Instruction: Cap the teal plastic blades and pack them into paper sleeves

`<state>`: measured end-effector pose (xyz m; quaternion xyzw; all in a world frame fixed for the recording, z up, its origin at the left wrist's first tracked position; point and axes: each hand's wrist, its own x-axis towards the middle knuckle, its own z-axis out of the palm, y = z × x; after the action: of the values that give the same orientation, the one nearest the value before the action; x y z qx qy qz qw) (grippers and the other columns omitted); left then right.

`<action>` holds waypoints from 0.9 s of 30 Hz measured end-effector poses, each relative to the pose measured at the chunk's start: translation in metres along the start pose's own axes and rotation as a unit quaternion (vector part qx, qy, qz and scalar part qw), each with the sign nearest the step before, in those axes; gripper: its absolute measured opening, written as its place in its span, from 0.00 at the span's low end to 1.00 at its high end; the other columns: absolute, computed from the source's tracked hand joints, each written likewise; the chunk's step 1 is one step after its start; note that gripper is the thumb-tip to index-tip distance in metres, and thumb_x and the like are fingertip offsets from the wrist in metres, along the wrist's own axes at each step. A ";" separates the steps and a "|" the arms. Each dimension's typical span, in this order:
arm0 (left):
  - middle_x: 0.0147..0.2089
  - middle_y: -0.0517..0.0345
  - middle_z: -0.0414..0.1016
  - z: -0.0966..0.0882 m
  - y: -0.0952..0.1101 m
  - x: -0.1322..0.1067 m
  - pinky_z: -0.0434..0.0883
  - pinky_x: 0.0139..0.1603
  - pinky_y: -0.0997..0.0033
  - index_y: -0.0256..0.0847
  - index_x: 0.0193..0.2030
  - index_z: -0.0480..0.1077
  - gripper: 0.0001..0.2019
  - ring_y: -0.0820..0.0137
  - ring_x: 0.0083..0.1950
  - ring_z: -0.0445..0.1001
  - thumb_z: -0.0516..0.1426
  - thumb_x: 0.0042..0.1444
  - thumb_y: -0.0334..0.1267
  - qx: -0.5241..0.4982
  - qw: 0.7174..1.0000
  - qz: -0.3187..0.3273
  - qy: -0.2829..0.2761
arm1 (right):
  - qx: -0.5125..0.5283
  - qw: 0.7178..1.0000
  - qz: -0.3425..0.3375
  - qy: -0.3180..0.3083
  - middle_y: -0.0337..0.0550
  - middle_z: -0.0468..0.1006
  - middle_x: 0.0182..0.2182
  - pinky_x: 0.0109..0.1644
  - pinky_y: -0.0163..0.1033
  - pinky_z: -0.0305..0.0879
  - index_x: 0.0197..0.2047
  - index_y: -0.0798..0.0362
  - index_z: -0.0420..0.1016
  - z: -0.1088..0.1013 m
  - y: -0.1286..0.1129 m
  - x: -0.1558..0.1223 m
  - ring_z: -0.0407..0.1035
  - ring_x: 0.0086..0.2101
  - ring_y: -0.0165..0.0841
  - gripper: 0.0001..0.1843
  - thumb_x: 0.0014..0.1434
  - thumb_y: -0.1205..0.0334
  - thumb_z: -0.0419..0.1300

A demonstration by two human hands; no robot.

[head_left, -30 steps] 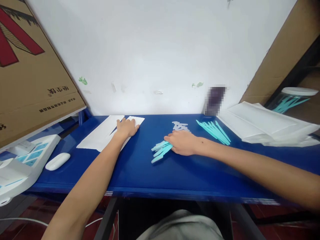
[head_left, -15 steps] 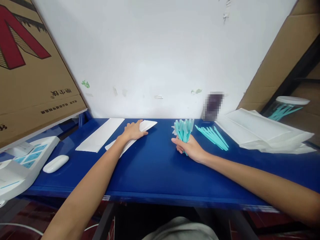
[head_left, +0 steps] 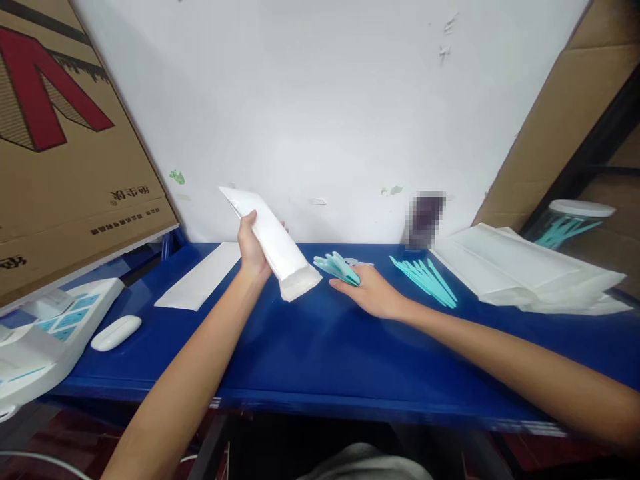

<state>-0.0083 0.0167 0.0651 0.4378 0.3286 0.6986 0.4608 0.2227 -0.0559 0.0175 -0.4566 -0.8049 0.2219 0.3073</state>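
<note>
The white packet is up off the worktop, just left of centre, its upper end leaning toward the upper left of the frame. It looks smooth and slim, with a crinkled, slightly see-through strip across its lower end. Your left hand grips it, thumb on the near side and fingers wrapped behind. Your right hand, at the centre, has its fingers closed round a bundle of teal sticks whose ends point left, just beside the packet's lower end.

Pale strips show behind your right hand, and more teal sticks fan out to its right. You have a flat white packet lying at left, near a glossy white case.

At upper left, a cardboard box carries a big red shape and dark Chinese characters, seemingly upside down, with a ® mark; the smaller line is too blurred to read. White sleeves and a white-lidded jar sit at right. The worktop is shiny blue, against a scuffed white wall.
</note>
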 end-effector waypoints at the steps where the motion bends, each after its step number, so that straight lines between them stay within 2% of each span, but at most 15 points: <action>1: 0.28 0.53 0.72 0.006 -0.002 -0.004 0.73 0.33 0.67 0.37 0.39 0.70 0.21 0.64 0.32 0.75 0.54 0.55 0.55 -0.084 0.995 -0.034 0.035 | -0.027 0.999 -0.010 -0.015 0.35 0.66 0.22 0.30 0.36 0.52 0.27 0.51 0.63 -0.001 -0.003 0.001 0.59 0.24 0.30 0.20 0.66 0.49 0.53; 2: 0.27 0.54 0.72 0.011 -0.003 -0.008 0.73 0.32 0.68 0.37 0.37 0.69 0.20 0.64 0.30 0.75 0.55 0.54 0.55 -0.140 0.986 -0.057 0.064 | -0.067 0.997 -0.023 -0.028 0.36 0.68 0.23 0.30 0.36 0.51 0.28 0.51 0.64 -0.002 -0.006 0.003 0.60 0.25 0.30 0.17 0.66 0.51 0.54; 4: 0.27 0.55 0.70 0.018 -0.006 -0.015 0.72 0.32 0.69 0.38 0.35 0.68 0.18 0.66 0.28 0.73 0.54 0.54 0.53 -0.182 0.977 -0.072 0.088 | -0.163 0.985 -0.036 -0.051 0.39 0.73 0.26 0.31 0.36 0.50 0.30 0.51 0.68 -0.004 -0.009 0.005 0.64 0.27 0.31 0.13 0.65 0.56 0.55; 7: 0.27 0.58 0.69 0.024 -0.008 -0.028 0.71 0.33 0.70 0.39 0.33 0.66 0.14 0.68 0.27 0.72 0.54 0.55 0.50 -0.234 0.963 -0.066 0.115 | -0.286 0.956 -0.006 -0.062 0.44 0.78 0.31 0.30 0.37 0.49 0.34 0.51 0.73 -0.012 -0.011 0.008 0.70 0.29 0.34 0.12 0.66 0.55 0.54; 10: 0.30 0.59 0.70 0.029 -0.012 -0.043 0.72 0.37 0.71 0.39 0.35 0.67 0.10 0.69 0.31 0.73 0.55 0.56 0.45 -0.266 0.953 -0.032 0.140 | -0.362 0.929 0.040 -0.060 0.48 0.80 0.33 0.30 0.38 0.51 0.37 0.50 0.76 -0.026 -0.016 0.015 0.73 0.31 0.37 0.14 0.66 0.54 0.53; 13: 0.34 0.58 0.72 0.039 -0.014 -0.059 0.73 0.42 0.72 0.40 0.37 0.67 0.06 0.68 0.37 0.75 0.54 0.55 0.39 -0.297 0.938 -0.035 0.175 | -0.425 0.903 0.036 -0.054 0.50 0.80 0.34 0.29 0.39 0.51 0.38 0.52 0.76 -0.045 -0.033 0.027 0.74 0.33 0.40 0.10 0.62 0.57 0.56; 15: 0.37 0.55 0.75 0.043 -0.011 -0.069 0.75 0.47 0.68 0.40 0.39 0.68 0.08 0.65 0.42 0.76 0.52 0.56 0.38 -0.325 0.929 -0.058 0.169 | -0.460 0.886 -0.003 -0.052 0.51 0.80 0.35 0.30 0.39 0.51 0.40 0.53 0.76 -0.058 -0.049 0.035 0.75 0.34 0.40 0.09 0.61 0.61 0.56; 17: 0.42 0.49 0.76 0.042 -0.005 -0.078 0.75 0.50 0.59 0.39 0.43 0.69 0.13 0.59 0.48 0.77 0.49 0.57 0.40 -0.353 0.919 -0.082 0.155 | -0.499 0.864 -0.052 -0.048 0.52 0.80 0.34 0.31 0.39 0.52 0.42 0.53 0.76 -0.073 -0.065 0.041 0.74 0.34 0.41 0.09 0.62 0.63 0.55; 21: 0.48 0.43 0.76 0.027 0.004 -0.093 0.74 0.53 0.45 0.39 0.50 0.69 0.17 0.49 0.56 0.75 0.48 0.59 0.44 -0.372 0.905 -0.107 0.177 | -0.569 0.814 -0.104 -0.056 0.53 0.81 0.33 0.31 0.40 0.52 0.44 0.55 0.76 -0.098 -0.077 0.044 0.73 0.31 0.41 0.11 0.66 0.62 0.53; 24: 0.50 0.43 0.76 0.022 0.000 -0.102 0.74 0.53 0.41 0.41 0.51 0.68 0.17 0.47 0.57 0.74 0.48 0.60 0.44 -0.364 0.901 -0.129 0.197 | -0.594 0.794 -0.104 -0.071 0.53 0.81 0.34 0.30 0.39 0.51 0.44 0.55 0.74 -0.103 -0.071 0.036 0.73 0.30 0.39 0.09 0.65 0.65 0.54; 27: 0.51 0.44 0.76 0.029 -0.008 -0.110 0.74 0.53 0.43 0.41 0.50 0.68 0.16 0.49 0.57 0.74 0.49 0.60 0.44 -0.357 0.899 -0.147 0.207 | -0.599 0.793 -0.078 -0.076 0.54 0.81 0.34 0.30 0.39 0.51 0.43 0.55 0.74 -0.095 -0.070 0.025 0.74 0.31 0.40 0.08 0.64 0.67 0.54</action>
<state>0.0426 -0.0812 0.0359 0.0361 0.2054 0.7684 0.6050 0.2372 -0.0607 0.1377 -0.4662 -0.8305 -0.2957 -0.0737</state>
